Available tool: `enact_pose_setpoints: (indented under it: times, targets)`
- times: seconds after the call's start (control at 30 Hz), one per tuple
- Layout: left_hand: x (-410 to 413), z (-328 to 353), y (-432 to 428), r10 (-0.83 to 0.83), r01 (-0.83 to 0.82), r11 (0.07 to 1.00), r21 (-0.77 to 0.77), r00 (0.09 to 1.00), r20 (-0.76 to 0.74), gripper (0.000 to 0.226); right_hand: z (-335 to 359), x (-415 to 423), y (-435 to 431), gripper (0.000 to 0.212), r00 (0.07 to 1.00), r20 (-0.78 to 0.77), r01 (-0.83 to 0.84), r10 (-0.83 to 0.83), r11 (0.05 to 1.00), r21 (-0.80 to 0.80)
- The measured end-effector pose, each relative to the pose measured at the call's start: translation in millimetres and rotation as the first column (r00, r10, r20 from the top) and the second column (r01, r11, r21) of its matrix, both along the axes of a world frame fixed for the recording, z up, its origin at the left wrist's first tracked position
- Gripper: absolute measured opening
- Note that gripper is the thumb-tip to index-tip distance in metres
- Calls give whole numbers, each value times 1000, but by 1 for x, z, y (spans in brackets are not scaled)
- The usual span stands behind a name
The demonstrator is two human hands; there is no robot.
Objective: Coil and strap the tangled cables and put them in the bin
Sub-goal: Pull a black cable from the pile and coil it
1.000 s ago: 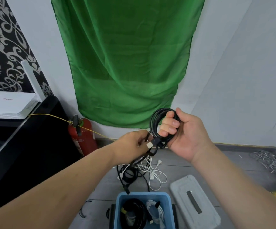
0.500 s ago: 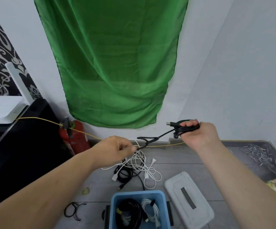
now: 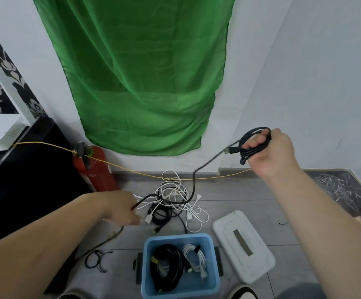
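Observation:
My right hand (image 3: 268, 152) is raised at the right and grips a small coil of black cable (image 3: 254, 143) with its USB plug sticking out to the left. The loose run of that black cable (image 3: 194, 180) drops from the coil to the floor and leads left to my left hand (image 3: 121, 209), which pinches it low down beside the tangle. A tangle of white and black cables (image 3: 175, 201) lies on the floor between my hands. The blue bin (image 3: 213, 275) stands at the bottom centre with a coiled black cable and a strapped white cable inside.
The bin's white lid (image 3: 244, 244) lies on the floor right of the bin. A red fire extinguisher (image 3: 93, 167) stands by the wall, with a thin yellow cord (image 3: 132, 171) running across. A black cabinet (image 3: 13, 180) is at the left. A loose black strap (image 3: 95, 258) lies left of the bin.
My hands have drawn apart: the right lifted the coil up and to the right, the left dropped to the floor tangle. The black cable now stretches between them.

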State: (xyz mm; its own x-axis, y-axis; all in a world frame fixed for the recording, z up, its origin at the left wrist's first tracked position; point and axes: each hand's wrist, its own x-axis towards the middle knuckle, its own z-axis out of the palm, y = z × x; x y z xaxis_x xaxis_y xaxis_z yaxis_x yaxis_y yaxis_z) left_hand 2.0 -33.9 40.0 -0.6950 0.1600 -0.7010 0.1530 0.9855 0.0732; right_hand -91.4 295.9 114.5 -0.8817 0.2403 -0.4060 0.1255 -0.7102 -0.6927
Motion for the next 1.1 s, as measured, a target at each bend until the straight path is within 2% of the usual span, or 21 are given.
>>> enact_pose_setpoints:
  times: [0.1,0.2,0.27,0.3,0.33,0.37,0.4,0.43,0.47,0.5,0.53,0.6,0.63,0.73,0.8,0.87,0.93,0.97,1.03,1.1]
  targets:
    - [-7,4,13,-24,25,1000,6,984,-178,45,6,4,-21,43,996,0,-90,91,996,-9]
    - [-17,9,21,68,-51,997,60,943,-324,29,15,11,-38,44,983,-56,-178,174,981,-74]
    - [-20,12,28,187,-125,976,176,897,-400,19,21,16,-46,44,964,-110,-254,242,961,-106]
    - [-22,14,34,317,-194,928,317,859,-401,16,24,18,-50,44,951,-132,-294,279,949,-115]
    - [-25,18,42,481,-275,816,509,810,-334,22,26,20,-54,44,937,-154,-334,315,934,-123]
    - [-28,25,52,642,-359,617,700,744,-184,31,27,22,-58,44,921,-170,-373,350,918,-132]
    - [-32,33,62,738,-427,358,830,674,28,38,27,24,-62,44,906,-181,-408,382,902,-142]
    - [-36,41,71,756,-467,131,874,617,217,41,27,26,-65,43,893,-188,-438,409,886,-152]
    - [-39,47,78,734,-492,4,871,593,331,44,26,28,-67,43,883,-191,-459,428,873,-165]
    - [-39,50,84,713,-502,-14,865,601,360,48,25,29,-69,42,875,-194,-475,443,861,-179]
    - [-39,48,86,714,-488,43,872,625,315,54,26,30,-70,42,867,-196,-492,459,850,-187]
    - [-37,40,87,728,-400,243,884,678,106,66,27,33,-70,41,836,-199,-543,511,821,-177]
    - [-35,36,85,712,-352,290,890,701,45,73,28,35,-70,40,808,-198,-584,555,797,-151]
    - [-36,30,83,616,-189,265,946,787,-15,78,33,42,-70,36,664,-194,-744,722,664,-77]
    - [-37,32,85,578,-103,257,961,813,-67,67,36,46,-71,36,556,-180,-828,812,560,-32]
    - [-36,38,88,567,-72,284,956,817,-106,45,38,48,-72,37,500,-168,-862,850,508,7]
    - [-38,37,87,608,-76,261,962,787,-103,16,39,49,-74,37,526,-165,-845,834,534,5]
    - [-39,36,85,645,-90,251,964,758,-96,11,38,49,-75,37,572,-170,-815,802,579,-11]
    - [-41,34,80,679,-147,262,954,731,-74,19,38,45,-75,37,708,-185,-699,682,713,-49]
    - [-36,27,75,624,-209,337,918,780,-52,28,36,39,-72,40,827,-181,-552,532,830,-84]
